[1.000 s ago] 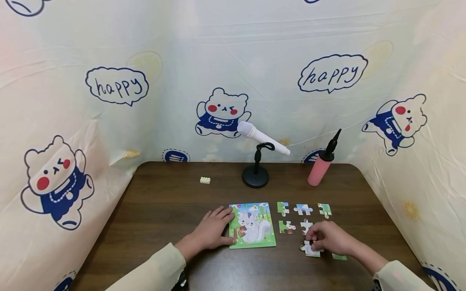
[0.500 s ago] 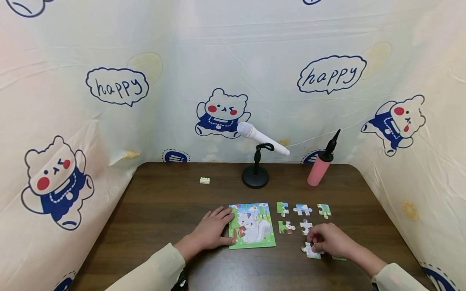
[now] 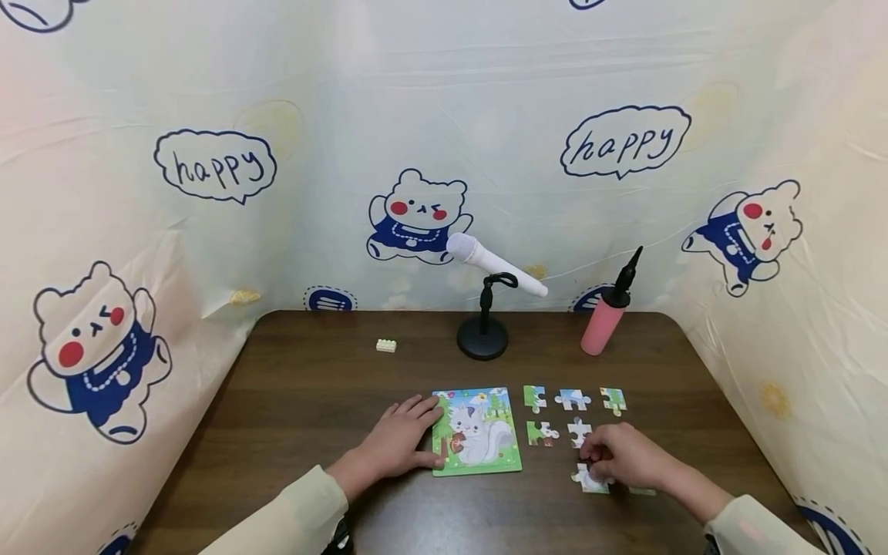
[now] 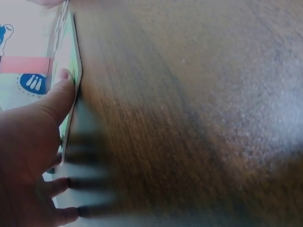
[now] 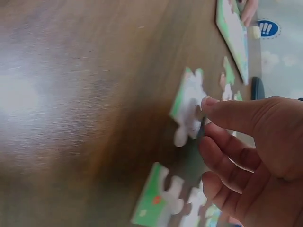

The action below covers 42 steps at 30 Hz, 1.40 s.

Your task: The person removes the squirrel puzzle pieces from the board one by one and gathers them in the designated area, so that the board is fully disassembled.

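Observation:
My left hand (image 3: 397, 441) rests flat at the left edge of a square puzzle board (image 3: 496, 456) picturing a grey squirrel. Its thumb (image 4: 60, 97) lies along the board's near edge in the left wrist view, with the fingers spread. To the right, my right hand (image 3: 630, 456) pinches the edge of a white-and-green jigsaw piece (image 3: 586, 481) between thumb and curled fingers. That piece (image 5: 187, 101) is low over the table in the right wrist view; the index fingertip is mostly hidden. Another green-edged jigsaw piece (image 5: 154, 198) lies beside it, partly under this hand in the head view.
Several loose jigsaw pieces (image 3: 573, 399) lie in rows right of the board. Toward the back of the brown table (image 3: 305, 385) stand a white microphone (image 3: 496, 266) on a black stand (image 3: 482, 338), a pink hand pump (image 3: 602, 327) and a small cream toy brick (image 3: 386, 345).
The jigsaw piece at my right hand has shifted and turned slightly, the hand staying with it. My left hand keeps its place on the board. The head view has swung slightly.

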Available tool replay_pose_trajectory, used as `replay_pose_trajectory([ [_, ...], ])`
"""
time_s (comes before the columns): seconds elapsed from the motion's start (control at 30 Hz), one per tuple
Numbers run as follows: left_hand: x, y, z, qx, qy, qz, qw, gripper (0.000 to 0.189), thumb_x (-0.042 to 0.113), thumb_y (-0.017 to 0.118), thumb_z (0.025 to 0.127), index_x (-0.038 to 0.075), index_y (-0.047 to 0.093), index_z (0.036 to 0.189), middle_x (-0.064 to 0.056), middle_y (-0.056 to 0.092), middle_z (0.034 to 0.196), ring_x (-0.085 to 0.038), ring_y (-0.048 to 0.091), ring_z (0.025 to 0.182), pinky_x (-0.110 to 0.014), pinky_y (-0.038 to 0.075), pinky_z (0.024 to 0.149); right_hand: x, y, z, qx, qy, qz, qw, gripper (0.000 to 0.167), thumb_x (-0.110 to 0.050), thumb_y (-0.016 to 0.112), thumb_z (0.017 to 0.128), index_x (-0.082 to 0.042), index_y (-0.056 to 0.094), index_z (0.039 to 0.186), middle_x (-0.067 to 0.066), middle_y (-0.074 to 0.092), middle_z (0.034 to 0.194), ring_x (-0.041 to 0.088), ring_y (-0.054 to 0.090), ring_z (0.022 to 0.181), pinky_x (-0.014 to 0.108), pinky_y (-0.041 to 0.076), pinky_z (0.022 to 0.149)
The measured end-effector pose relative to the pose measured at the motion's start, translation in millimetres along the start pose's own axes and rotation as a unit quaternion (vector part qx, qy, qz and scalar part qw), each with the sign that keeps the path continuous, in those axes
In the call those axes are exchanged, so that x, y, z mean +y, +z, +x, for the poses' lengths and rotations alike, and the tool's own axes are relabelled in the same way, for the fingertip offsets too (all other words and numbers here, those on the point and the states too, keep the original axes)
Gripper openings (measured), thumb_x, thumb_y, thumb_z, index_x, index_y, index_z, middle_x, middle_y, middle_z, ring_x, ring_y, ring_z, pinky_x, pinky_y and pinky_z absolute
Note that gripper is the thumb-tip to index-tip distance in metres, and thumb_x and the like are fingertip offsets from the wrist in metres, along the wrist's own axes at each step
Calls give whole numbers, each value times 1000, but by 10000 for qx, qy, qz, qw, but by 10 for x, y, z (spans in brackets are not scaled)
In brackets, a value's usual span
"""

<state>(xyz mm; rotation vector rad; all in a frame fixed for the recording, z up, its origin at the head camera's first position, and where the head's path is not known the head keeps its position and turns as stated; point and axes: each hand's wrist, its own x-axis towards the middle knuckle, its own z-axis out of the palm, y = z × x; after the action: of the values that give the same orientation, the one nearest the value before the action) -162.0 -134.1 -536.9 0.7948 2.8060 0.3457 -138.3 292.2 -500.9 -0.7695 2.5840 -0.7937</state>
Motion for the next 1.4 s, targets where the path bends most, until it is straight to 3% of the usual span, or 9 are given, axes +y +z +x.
replay_pose_trajectory([
  [0.17,-7,-65,-10,-135,49,-92,9999,94,72,68,84,19,44,158,-8,34,167,-39,30,153,-66,30,116,-185,-70,216,-36,35,-128,9999,9,-11,78,89,-13,76,97,-9,65,81,1,54,69,26,46,62],
  [0.4,-19,-163,0,-330,185,-176,9991,94,69,71,84,20,42,159,-12,29,168,-38,33,152,-65,31,115,-552,20,724,-83,-62,-260,9996,17,-17,79,91,-13,77,107,-4,71,95,8,58,79,29,51,72],
  [0.7,-76,-257,62,-159,69,8,9998,102,73,73,80,17,41,159,-12,30,168,-41,30,152,-67,25,118,-954,223,1284,-147,-356,-183,9991,26,-18,79,92,-12,76,116,1,72,105,12,59,81,27,52,73],
  [1.0,-124,-191,59,-266,157,115,9995,111,76,75,75,14,39,160,-11,33,167,-43,29,152,-69,27,115,-1121,547,1511,-237,-806,-486,9953,28,-23,79,92,-10,75,117,2,72,99,3,56,71,25,49,72],
  [1.2,-110,-182,60,-235,100,188,9995,111,76,75,75,15,38,160,-9,32,167,-41,29,153,-70,31,113,-1176,680,1558,-302,-883,-683,9933,27,-22,78,92,-10,76,116,-2,70,95,3,57,78,25,50,77],
  [1.4,-99,-167,50,-276,42,148,9995,111,76,75,75,15,37,161,-8,30,168,-40,27,154,-70,31,113,-1195,735,1560,-301,-798,-789,9932,31,-25,83,85,-11,77,112,-3,65,94,3,52,78,23,47,70],
])
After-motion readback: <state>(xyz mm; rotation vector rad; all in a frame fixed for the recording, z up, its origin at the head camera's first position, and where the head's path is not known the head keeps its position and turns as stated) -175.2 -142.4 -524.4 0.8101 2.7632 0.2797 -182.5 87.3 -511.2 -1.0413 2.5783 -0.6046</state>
